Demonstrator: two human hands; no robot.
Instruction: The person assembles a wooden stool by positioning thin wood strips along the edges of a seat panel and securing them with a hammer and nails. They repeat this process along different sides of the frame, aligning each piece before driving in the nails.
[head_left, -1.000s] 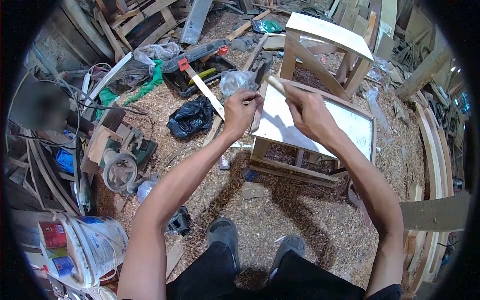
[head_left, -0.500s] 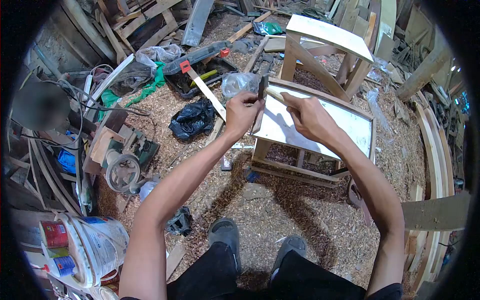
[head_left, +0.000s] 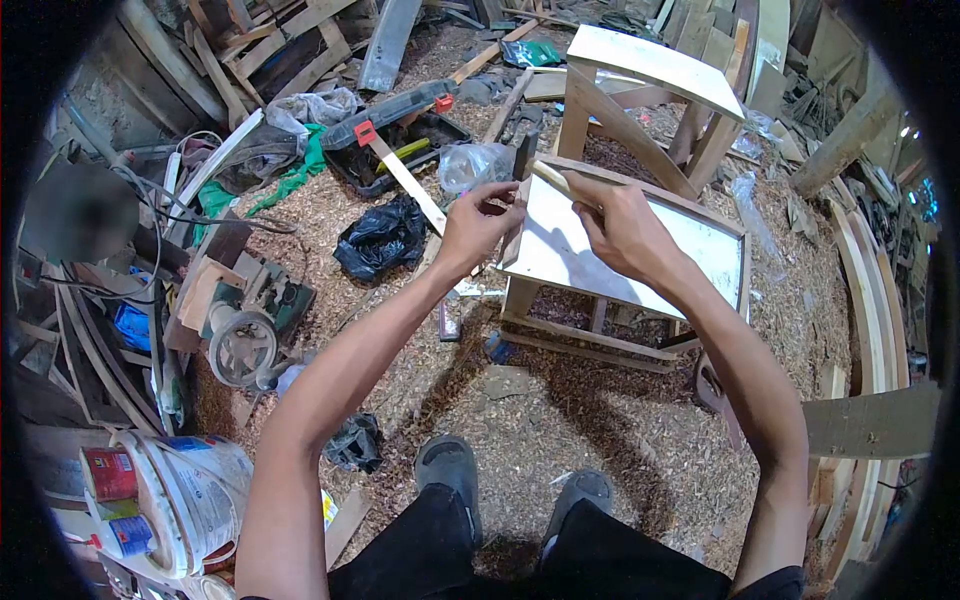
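My right hand is closed around the pale wooden handle of a hammer. Its dark head stands just beyond the fingertips of my left hand. Those left fingers are pinched together at the left edge of a wooden frame with a white panel; whatever is between them is too small to make out. The frame is part of a low wooden piece with legs and rails, standing on the floor in front of me. My right hand hovers over the white panel and casts a shadow on it.
Another white-topped wooden piece stands behind. To the left lie an open toolbox, a black plastic bag and a machine with a handwheel. A bucket with cans is at lower left. Wood shavings cover the floor; boards line the right.
The hammer head has shifted slightly up and away from my left fingertips. My left hand stays at the frame's edge, and the view has moved a little.
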